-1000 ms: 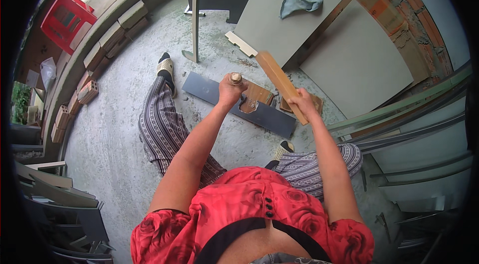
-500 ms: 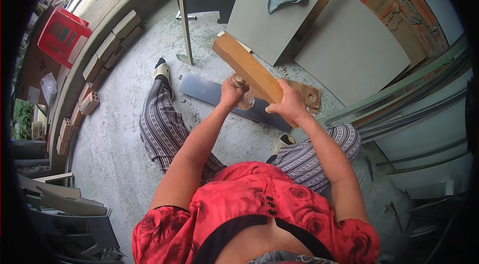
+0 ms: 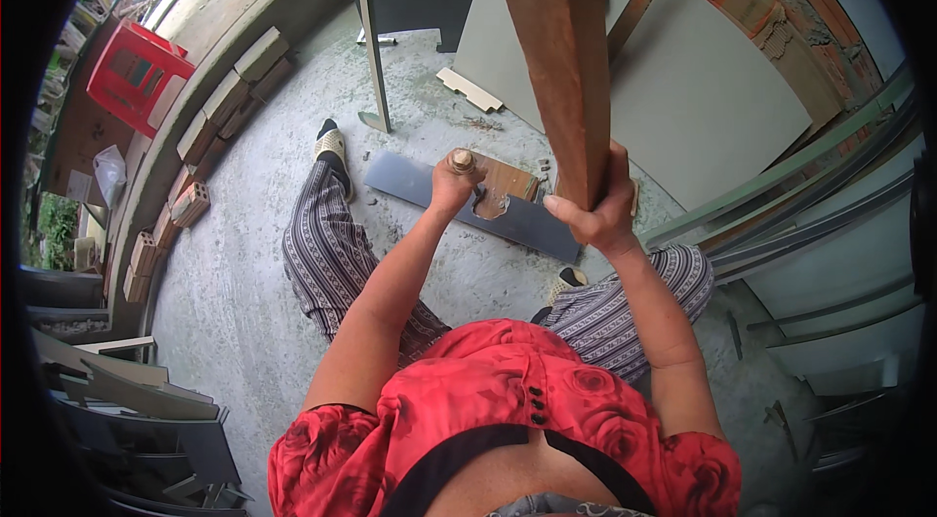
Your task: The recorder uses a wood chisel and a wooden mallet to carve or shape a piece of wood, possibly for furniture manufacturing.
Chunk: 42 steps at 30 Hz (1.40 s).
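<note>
My left hand [image 3: 451,191] is closed round an upright chisel [image 3: 462,161]. Only the round wooden end of its handle shows; the blade is hidden below my fist. Under that hand a long grey board [image 3: 402,181] lies slantwise on the floor, with a ragged chipped-out gap in its far edge. A brown wood piece [image 3: 511,182] lies beneath the board and shows through the gap. My right hand [image 3: 602,212] grips the lower end of a thick wooden block [image 3: 564,78], which stands raised, its far end toward the top of the view and apart from the chisel.
My legs [image 3: 332,244] spread either side of the board. Large pale panels [image 3: 703,87] lean against the brick wall at the far right. A thin post [image 3: 373,58] stands beyond my left foot. Bricks [image 3: 190,205] line the left ledge near a red plastic chair [image 3: 137,78].
My right hand has lifted the wooden block, swinging its far end up and to the right, away from the chisel. My left hand still grips the chisel in about the same place.
</note>
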Each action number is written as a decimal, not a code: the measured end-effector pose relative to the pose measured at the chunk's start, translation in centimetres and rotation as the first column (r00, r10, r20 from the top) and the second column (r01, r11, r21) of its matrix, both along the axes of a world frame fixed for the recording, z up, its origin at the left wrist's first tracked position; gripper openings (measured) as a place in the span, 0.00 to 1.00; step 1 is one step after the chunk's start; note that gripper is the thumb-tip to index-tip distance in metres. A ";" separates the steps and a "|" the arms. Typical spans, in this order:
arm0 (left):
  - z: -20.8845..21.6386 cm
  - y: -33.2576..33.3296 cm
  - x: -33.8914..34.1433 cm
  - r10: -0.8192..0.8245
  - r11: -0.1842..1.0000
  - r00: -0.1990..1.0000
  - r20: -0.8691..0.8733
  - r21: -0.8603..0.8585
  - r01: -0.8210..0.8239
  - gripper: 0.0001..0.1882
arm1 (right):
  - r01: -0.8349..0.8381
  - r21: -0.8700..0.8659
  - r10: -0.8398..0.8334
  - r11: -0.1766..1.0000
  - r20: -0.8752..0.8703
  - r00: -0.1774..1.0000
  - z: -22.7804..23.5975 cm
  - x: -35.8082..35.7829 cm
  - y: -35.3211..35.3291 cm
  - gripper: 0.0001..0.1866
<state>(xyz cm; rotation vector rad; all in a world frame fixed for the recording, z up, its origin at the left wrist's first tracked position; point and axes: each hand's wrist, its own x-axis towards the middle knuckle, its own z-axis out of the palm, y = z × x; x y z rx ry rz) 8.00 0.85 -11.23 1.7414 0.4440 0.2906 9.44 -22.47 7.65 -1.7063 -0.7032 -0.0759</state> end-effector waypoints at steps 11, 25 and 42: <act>-0.9 -0.4 0.4 0.021 0.991 0.997 0.071 -0.131 -0.011 0.12 | -0.090 -0.410 0.082 0.907 -0.036 0.996 0.5 0.2 1.3 0.37; 0.3 -0.7 0.2 -0.035 0.998 0.999 0.005 -0.049 0.035 0.09 | -0.075 -0.546 -0.057 0.835 -0.219 0.974 -4.1 1.6 -1.0 0.37; 1.0 -0.4 1.3 -0.013 0.999 1.000 -0.003 -0.048 0.013 0.10 | -0.051 -0.413 -0.058 0.909 -0.246 0.968 -3.5 1.8 -1.7 0.39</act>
